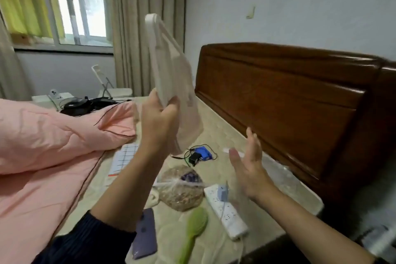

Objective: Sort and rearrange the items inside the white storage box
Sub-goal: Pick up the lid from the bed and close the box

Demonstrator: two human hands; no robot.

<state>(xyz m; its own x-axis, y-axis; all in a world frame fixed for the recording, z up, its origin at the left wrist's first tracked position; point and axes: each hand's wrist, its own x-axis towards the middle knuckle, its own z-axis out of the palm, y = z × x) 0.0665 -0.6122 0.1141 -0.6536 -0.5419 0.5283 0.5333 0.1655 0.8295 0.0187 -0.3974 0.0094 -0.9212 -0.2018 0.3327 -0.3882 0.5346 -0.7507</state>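
— Where's the white storage box point(171, 83)?
— Tipped up over the bed's point(214, 133) head end, left hand point(159, 118) gripping its rim; right hand point(249, 163) spread, empty.
— Support the far side before lowering.

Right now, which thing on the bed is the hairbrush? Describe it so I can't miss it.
Start at the wooden headboard and come down the bare mattress toward the camera. Beside the white power strip lies the hairbrush, the only lime-green thing there.
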